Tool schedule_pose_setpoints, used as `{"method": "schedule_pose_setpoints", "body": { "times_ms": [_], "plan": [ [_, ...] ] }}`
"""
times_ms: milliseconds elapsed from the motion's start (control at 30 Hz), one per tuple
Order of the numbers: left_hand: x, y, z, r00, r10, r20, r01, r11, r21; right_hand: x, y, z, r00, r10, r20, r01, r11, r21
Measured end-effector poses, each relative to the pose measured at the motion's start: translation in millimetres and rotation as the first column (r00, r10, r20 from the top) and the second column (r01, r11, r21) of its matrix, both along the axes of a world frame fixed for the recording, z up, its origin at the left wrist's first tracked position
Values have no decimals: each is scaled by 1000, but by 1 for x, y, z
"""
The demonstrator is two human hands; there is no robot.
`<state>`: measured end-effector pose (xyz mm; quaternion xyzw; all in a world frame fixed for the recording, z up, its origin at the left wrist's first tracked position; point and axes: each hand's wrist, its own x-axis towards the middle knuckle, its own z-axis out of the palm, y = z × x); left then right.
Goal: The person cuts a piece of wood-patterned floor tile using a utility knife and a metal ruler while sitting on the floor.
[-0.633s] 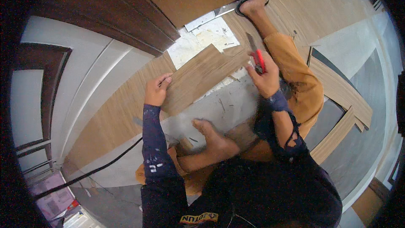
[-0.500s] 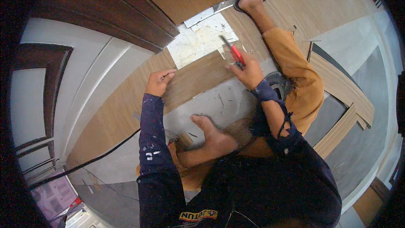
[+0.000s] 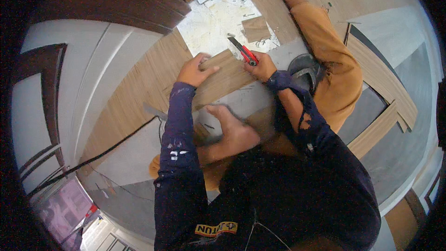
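Note:
My left hand point(image 3: 195, 71) is closed on the left part of a wood-look floor plank point(image 3: 227, 78), thumb lying over its top face. The plank is tilted slightly above the grey floor, between my bare foot and a bare whitish patch. In my right hand point(image 3: 261, 67) is a red and black utility knife point(image 3: 244, 53), its dark blade out and pointing up and left, just beyond the plank's right end. A small squarish plank offcut point(image 3: 256, 29) lies on the right side of the whitish patch point(image 3: 206, 21).
Laid wood-look flooring point(image 3: 139, 81) runs along the left wall. Loose planks point(image 3: 376, 125) lie on grey floor at the right. A black cable point(image 3: 107, 146) crosses the lower left, near a metal blade-like tool point(image 3: 154, 111). My sandalled foot point(image 3: 305, 72) is beside my right hand.
My left hand has moved right and taken hold of the plank, which is now lifted and tilted. The small offcut now shows apart from it. The knife has shifted left.

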<state>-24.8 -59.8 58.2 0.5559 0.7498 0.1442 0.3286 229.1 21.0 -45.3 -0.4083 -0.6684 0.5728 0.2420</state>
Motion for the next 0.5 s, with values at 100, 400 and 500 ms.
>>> {"method": "schedule_pose_setpoints", "body": {
  "times_ms": [100, 400, 500],
  "plan": [
    [23, 12, -14, 997, -55, 54, 52, 997, 62, 5, -7, 3, 997, 41, -62, -33, 993, 114],
    [51, -3, -33, 979, -11, -204, 15, 1000, 18, 41, -45, 45, 947, 40, 320, -75, 992, 99],
    [58, -3, -25, 980, 25, -198, -26, 1000, -2, 46, -67, 42, 959, 71, 273, -83, 996, 32]
  ]
}}
